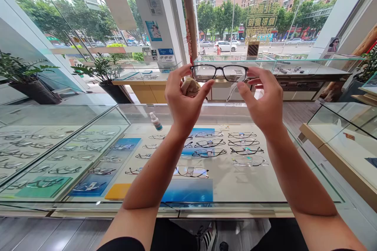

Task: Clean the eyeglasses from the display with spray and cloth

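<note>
A pair of dark-rimmed eyeglasses (219,69) is held up at arm's length above the glass counter, its lenses facing the window. My left hand (186,100) is closed on the left end of the frame, thumb below and fingers above. Tucked in that same palm is a crumpled beige cloth (191,87). On the other side, my right hand (262,100) pinches the right end of the frame between thumb and fingers. Small white print shows on the right lens. The temples are mostly hidden behind the frame and hands.
Rows of eyeglasses (209,143) lie in the glass display case (250,188) below. A small spray bottle (156,121) stands toward its back. Another case (341,141) is at right, and further cases line the window. Potted plants (103,72) stand at left.
</note>
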The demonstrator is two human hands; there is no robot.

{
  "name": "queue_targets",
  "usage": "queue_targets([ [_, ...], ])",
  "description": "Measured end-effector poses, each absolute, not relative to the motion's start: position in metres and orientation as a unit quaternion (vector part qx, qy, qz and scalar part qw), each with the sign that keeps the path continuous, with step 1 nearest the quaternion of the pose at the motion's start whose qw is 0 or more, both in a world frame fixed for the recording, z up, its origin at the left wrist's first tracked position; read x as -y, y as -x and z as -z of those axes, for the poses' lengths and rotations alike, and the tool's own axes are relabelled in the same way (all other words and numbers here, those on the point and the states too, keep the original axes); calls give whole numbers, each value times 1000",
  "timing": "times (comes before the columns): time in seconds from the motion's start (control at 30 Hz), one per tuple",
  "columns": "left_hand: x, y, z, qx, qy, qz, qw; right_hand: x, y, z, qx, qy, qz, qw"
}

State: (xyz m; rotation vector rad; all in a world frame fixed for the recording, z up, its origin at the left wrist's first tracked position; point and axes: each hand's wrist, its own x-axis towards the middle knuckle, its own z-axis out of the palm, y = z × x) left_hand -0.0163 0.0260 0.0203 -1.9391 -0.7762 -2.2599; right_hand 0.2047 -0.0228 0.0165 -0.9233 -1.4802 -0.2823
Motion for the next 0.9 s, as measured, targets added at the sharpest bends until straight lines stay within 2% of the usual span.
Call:
queue_targets([
  [0.2,-36,14,-16,269,637,722,-21,28,-203,-18,637,408,160,634],
  [0.47,-43,12,-11,275,639,718,-16,34,-200,-21,632,403,186,635],
  [0.7,-37,17,-11,267,632,726,41,25,-203,-16,650,398,127,635],
  [0.9,-34,16,-7,272,631,726,25,19,-204,-12,656,386,127,636],
])
